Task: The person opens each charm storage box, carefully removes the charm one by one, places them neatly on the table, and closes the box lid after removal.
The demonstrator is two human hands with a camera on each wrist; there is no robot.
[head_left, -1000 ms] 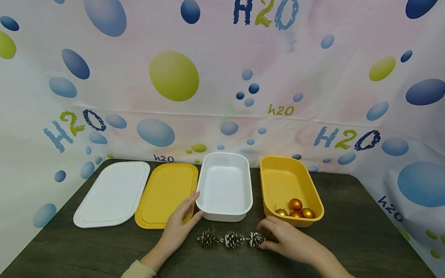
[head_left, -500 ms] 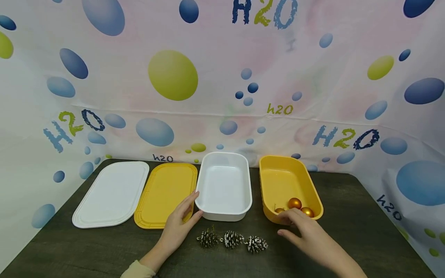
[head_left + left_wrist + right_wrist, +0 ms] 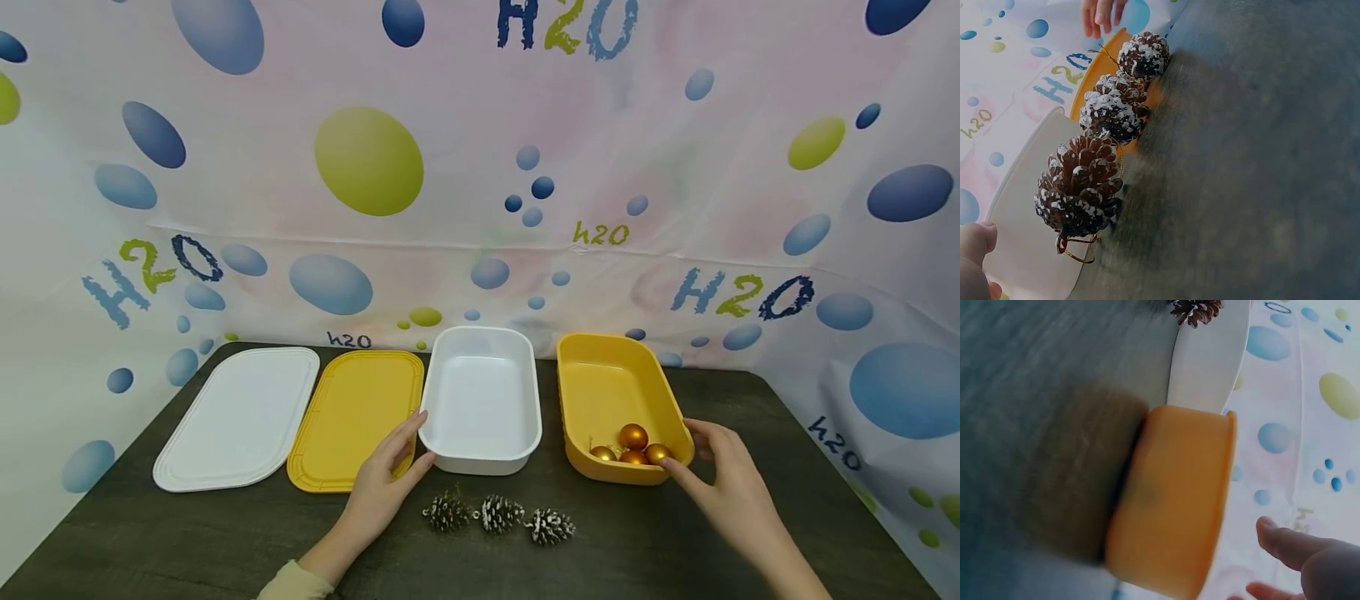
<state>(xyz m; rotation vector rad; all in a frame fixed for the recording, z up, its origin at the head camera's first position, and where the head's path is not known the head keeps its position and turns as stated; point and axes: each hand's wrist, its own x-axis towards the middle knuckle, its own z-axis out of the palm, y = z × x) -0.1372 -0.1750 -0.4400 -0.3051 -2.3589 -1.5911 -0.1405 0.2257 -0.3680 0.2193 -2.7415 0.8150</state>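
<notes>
My left hand (image 3: 386,475) rests at the front left corner of a white plastic container (image 3: 483,465), fingers and thumb spread along its side. My right hand (image 3: 726,479) is at the front right corner of a yellow container (image 3: 611,471), fingers beyond the right wall and thumb over the rim. Several shiny orange-gold Christmas balls (image 3: 633,436) lie in that container's front end. Between the hands, three snow-tipped pine cones (image 3: 501,514) lie in a row on the table; the left wrist view shows a gold loop on the nearest cone (image 3: 1079,187). In the right wrist view, the thumb (image 3: 1285,540) stands apart from the yellow wall.
To the left lie a yellow lid (image 3: 356,425) and a white lid (image 3: 236,421), flat on the dark wooden table (image 3: 637,558). Behind the table hangs a white curtain (image 3: 465,125) printed with blue and green bubbles.
My right hand has left the rightmost pine cone, passed over the front of the yellow container and moved right to its corner. The left hand has stayed in place.
</notes>
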